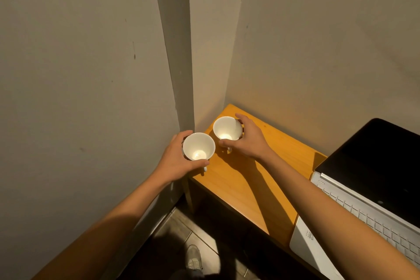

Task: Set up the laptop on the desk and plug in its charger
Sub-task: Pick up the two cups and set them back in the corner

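While the open laptop (363,188) sits on the desk (250,184), cut off at the right, the left hand (175,161) grips one white cup (198,146). The right hand (247,137) grips another cup (227,128), hiding its far side.

We see plain beige walls (79,75) meeting in a corner, with a narrow pillar-like projection (175,52) running down to the far left corner of the wooden desk (250,188). Warm light hits the desk's far edge and the wall above it; strong shadows fall across the surface. Below the near edge, a dim tiled floor (181,232).
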`<action>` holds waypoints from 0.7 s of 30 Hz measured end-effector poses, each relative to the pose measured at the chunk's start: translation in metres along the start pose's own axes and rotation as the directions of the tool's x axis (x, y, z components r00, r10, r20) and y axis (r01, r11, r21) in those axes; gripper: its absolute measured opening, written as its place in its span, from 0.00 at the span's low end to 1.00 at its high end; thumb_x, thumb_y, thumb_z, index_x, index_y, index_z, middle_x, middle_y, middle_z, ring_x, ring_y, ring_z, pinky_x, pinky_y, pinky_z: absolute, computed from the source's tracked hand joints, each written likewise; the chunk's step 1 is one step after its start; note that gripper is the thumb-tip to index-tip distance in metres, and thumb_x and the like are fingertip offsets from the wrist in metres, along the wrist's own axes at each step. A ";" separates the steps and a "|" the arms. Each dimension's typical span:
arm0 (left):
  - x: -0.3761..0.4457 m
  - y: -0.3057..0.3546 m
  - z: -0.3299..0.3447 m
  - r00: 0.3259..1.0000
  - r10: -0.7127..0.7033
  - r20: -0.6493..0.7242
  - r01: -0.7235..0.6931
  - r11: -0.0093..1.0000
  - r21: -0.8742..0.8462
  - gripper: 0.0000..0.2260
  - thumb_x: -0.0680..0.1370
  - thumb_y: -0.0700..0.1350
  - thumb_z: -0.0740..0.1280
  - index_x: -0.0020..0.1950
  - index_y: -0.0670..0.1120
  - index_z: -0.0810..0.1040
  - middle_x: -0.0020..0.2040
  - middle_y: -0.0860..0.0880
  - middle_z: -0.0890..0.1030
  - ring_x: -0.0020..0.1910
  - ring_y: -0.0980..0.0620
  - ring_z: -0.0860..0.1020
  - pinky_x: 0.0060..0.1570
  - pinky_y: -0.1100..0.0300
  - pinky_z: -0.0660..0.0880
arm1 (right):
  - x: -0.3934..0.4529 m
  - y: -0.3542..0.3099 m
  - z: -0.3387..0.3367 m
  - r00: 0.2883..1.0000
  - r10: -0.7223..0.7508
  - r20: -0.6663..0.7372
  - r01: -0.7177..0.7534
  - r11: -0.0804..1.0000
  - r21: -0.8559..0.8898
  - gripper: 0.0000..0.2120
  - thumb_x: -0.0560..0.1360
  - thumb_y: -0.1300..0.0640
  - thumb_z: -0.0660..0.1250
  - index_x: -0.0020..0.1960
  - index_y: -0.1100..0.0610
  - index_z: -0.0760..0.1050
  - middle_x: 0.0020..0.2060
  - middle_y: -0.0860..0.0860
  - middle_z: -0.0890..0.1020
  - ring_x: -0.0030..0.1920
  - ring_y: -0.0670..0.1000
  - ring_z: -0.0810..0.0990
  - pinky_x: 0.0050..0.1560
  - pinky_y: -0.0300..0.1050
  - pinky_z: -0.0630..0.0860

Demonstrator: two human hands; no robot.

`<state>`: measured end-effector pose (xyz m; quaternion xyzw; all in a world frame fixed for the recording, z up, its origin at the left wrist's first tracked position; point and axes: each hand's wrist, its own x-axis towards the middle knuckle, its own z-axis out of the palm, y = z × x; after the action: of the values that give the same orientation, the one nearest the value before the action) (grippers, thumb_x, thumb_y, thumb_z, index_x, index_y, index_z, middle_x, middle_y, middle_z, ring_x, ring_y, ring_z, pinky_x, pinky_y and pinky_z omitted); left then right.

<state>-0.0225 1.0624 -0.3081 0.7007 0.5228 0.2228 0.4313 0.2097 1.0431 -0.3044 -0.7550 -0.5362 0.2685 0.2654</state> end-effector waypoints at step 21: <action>-0.008 0.005 0.011 0.986 -0.057 -0.156 0.067 0.996 0.064 0.41 0.61 0.56 0.83 0.68 0.53 0.67 0.62 0.53 0.71 0.58 0.52 0.72 0.49 0.61 0.75 | 0.003 -0.009 0.007 0.997 -0.049 0.054 0.043 0.994 0.099 0.45 0.69 0.50 0.81 0.79 0.54 0.61 0.75 0.53 0.71 0.72 0.56 0.71 0.67 0.52 0.74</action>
<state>-0.0143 1.0507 -0.3085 0.6793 0.5835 0.2446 0.3717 0.1999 1.0498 -0.3034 -0.7207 -0.5469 0.3095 0.2926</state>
